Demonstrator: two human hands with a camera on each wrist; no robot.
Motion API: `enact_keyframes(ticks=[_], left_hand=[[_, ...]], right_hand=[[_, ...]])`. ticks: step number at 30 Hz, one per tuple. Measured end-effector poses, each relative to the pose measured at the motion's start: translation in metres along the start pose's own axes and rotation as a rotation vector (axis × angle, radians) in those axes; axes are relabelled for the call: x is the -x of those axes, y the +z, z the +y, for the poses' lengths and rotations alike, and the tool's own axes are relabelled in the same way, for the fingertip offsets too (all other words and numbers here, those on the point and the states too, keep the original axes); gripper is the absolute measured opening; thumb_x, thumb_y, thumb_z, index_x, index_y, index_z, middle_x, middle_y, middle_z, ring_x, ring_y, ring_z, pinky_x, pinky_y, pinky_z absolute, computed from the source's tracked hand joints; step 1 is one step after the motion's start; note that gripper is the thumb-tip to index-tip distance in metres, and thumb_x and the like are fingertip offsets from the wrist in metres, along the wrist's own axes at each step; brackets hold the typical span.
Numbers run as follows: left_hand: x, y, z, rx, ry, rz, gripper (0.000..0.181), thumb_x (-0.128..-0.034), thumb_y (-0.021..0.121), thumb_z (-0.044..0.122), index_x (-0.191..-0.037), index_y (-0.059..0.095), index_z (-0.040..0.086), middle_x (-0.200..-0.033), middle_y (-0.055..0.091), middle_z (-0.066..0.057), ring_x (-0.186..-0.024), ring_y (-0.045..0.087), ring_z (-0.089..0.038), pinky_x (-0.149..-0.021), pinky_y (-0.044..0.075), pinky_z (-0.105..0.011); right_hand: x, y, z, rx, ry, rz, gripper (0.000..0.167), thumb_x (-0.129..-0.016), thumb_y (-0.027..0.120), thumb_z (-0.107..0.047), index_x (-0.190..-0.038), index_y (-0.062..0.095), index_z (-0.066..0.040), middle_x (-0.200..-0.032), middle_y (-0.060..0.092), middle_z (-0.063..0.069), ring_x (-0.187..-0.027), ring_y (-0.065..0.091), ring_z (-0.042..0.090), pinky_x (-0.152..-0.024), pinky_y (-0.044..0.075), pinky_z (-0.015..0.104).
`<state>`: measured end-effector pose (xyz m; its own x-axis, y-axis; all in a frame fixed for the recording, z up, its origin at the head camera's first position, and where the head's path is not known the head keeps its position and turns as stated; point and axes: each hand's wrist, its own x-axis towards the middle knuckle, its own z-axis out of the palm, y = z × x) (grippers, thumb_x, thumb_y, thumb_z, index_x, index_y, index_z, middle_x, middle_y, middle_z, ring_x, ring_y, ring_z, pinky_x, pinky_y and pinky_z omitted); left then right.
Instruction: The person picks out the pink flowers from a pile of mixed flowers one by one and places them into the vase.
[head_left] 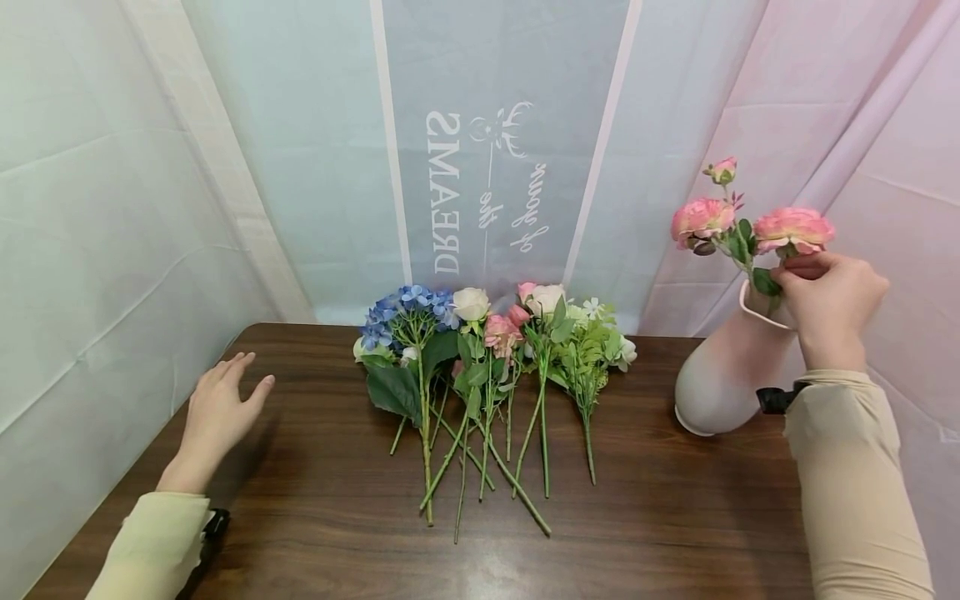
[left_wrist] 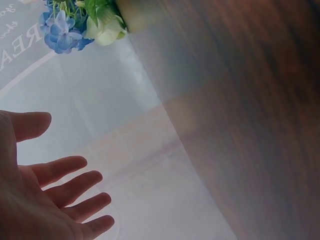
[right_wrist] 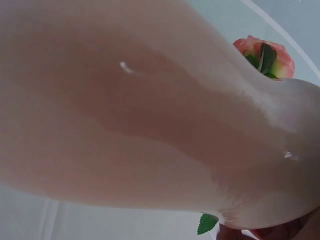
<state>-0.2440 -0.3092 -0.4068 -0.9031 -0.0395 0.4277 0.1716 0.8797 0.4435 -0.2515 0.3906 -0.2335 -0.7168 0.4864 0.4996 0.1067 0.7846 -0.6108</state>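
At the right of the head view, a pale pink-and-white vase (head_left: 731, 367) stands on the table. Pink flowers on a leafy stem (head_left: 701, 221) rise at its mouth, with two full blooms and a small bud. My right hand (head_left: 836, 304) pinches this spray just under the right bloom; the fingertips are partly hidden. In the right wrist view the vase wall (right_wrist: 150, 125) fills most of the picture, and one pink bloom (right_wrist: 282, 60) shows behind it. Over the table's left side, my left hand (head_left: 221, 408) has its fingers spread, holding nothing, as its palm (left_wrist: 25, 200) also shows.
Blue hydrangea (head_left: 408, 317), white roses (head_left: 471, 305), pink flowers (head_left: 502, 332) and green sprays (head_left: 585, 367) lie mid-table, their stems crossing toward the front. Behind the dark wooden table (head_left: 315, 500) hangs a printed curtain (head_left: 487, 50).
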Motion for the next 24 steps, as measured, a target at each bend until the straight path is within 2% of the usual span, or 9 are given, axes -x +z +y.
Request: enact_keyframes(ticks=[3,8,12,13,14,15,17,20,24], left_hand=[[0.0001,0.0006,-0.0005,-0.006,0.007,0.004,0.06,-0.0977,0.049,0.036,-0.141,0.039,-0.004,-0.143,0.037,-0.031,-0.129,0.028,-0.055,-0.097,0.023,-0.07],[-0.0002,0.0012,-0.0011,-0.008,0.011,0.008,0.06,-0.0978,0.049,0.036,-0.141,0.038,-0.004,-0.142,0.037,-0.032,-0.128,0.028,-0.055,-0.097,0.023,-0.069],[-0.0002,0.001,-0.0002,-0.005,0.012,0.006,0.06,-0.0978,0.049,0.036,-0.141,0.038,-0.004,-0.142,0.036,-0.032,-0.129,0.028,-0.055,-0.097,0.023,-0.07],[0.0,0.001,-0.0001,-0.004,0.01,0.004,0.06,-0.0979,0.049,0.036,-0.141,0.038,-0.004,-0.143,0.036,-0.032,-0.129,0.028,-0.055,-0.097,0.023,-0.07],[0.0001,0.0009,0.0002,-0.004,0.009,0.002,0.06,-0.0979,0.049,0.036,-0.141,0.038,-0.004,-0.143,0.036,-0.032,-0.129,0.027,-0.055,-0.097,0.023,-0.07],[0.0002,0.0009,0.0004,-0.005,0.008,0.0,0.06,-0.098,0.048,0.036,-0.141,0.038,-0.004,-0.143,0.036,-0.032,-0.129,0.027,-0.055,-0.097,0.023,-0.07],[0.0003,0.001,0.0004,-0.005,0.006,-0.002,0.06,-0.098,0.048,0.037,-0.141,0.038,-0.004,-0.142,0.036,-0.032,-0.129,0.027,-0.054,-0.097,0.022,-0.07],[0.0002,0.0011,0.0006,-0.005,0.006,-0.003,0.06,-0.0981,0.048,0.037,-0.141,0.039,-0.004,-0.142,0.037,-0.032,-0.13,0.027,-0.054,-0.097,0.022,-0.07],[0.0,0.0014,0.0007,-0.003,0.009,-0.002,0.06,-0.0981,0.048,0.037,-0.141,0.039,-0.005,-0.142,0.037,-0.032,-0.13,0.027,-0.054,-0.097,0.022,-0.07]], right_hand=[[-0.001,0.0,0.0012,0.06,0.027,-0.014,0.043,-0.088,0.06,-0.035,-0.114,0.068,-0.001,-0.046,0.029,-0.048,-0.054,0.029,-0.023,-0.091,0.028,0.035],[-0.0012,-0.0016,0.0016,0.113,0.045,-0.039,0.046,-0.087,0.061,-0.038,-0.114,0.068,-0.002,-0.044,0.028,-0.047,-0.055,0.027,-0.02,-0.074,0.027,0.026],[-0.0014,-0.0035,0.0033,0.109,0.055,-0.048,0.013,-0.086,0.063,-0.038,-0.085,0.073,-0.029,-0.043,0.03,-0.045,-0.055,0.029,-0.016,-0.066,0.025,0.024],[-0.0015,-0.0037,0.0039,0.106,0.058,-0.048,0.01,-0.086,0.064,-0.038,-0.077,0.069,-0.036,-0.043,0.031,-0.045,-0.055,0.029,-0.015,-0.065,0.025,0.024],[-0.0016,-0.0038,0.0046,0.109,0.059,-0.047,0.012,-0.085,0.064,-0.038,-0.075,0.068,-0.038,-0.042,0.031,-0.044,-0.059,0.036,-0.011,-0.064,0.026,0.026],[-0.0017,-0.0036,0.0052,0.113,0.059,-0.045,0.014,-0.086,0.063,-0.038,-0.073,0.069,-0.037,-0.042,0.03,-0.044,-0.064,0.044,-0.005,-0.064,0.027,0.027],[-0.0013,-0.0027,0.0057,0.118,0.062,-0.033,0.022,-0.087,0.06,-0.038,-0.086,0.076,-0.023,-0.041,0.028,-0.044,-0.078,0.054,0.012,-0.065,0.028,0.031],[-0.001,-0.0022,0.0054,0.122,0.077,-0.014,0.049,-0.088,0.055,-0.042,-0.108,0.071,0.0,-0.039,0.023,-0.043,-0.101,0.051,0.041,-0.064,0.029,0.036],[-0.0012,-0.0054,0.0057,0.125,0.116,-0.016,0.052,-0.087,0.054,-0.048,-0.106,0.073,-0.003,-0.039,0.021,-0.044,-0.107,0.05,0.044,-0.062,0.03,0.036]])
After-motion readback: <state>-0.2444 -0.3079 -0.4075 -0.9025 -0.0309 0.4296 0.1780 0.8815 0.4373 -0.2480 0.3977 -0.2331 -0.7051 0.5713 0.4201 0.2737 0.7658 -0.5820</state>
